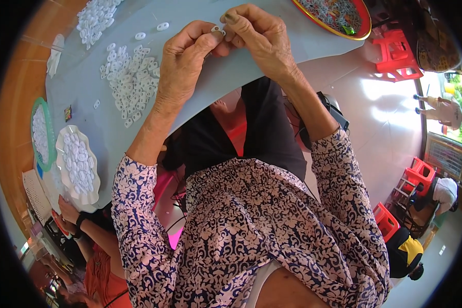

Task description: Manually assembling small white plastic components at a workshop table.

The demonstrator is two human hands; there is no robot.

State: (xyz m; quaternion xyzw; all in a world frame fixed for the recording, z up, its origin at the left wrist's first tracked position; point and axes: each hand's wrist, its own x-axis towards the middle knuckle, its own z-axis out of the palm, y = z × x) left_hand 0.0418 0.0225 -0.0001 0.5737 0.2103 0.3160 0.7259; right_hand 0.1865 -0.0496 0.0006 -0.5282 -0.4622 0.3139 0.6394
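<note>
Above the far part of the table, my left hand [182,64] pinches a small white plastic piece with holes [217,30] between thumb and fingers. Close against it, my right hand [264,43] is closed too, thumb pressed to its fingers. Whatever the right fingertips grip is too small to make out. To the left of my left hand spreads a pile of similar white oval pieces with holes [133,84]. Two loose white ovals [140,36] lie beyond that pile.
Another white heap [95,20] lies at the far left. A scalloped white dish [94,192] and a green basket [50,133] hold more pieces. A red tray [364,32] of small metal parts stands far right. A co-worker's hand [68,210] is near the dish. Red stools [398,54] stand right.
</note>
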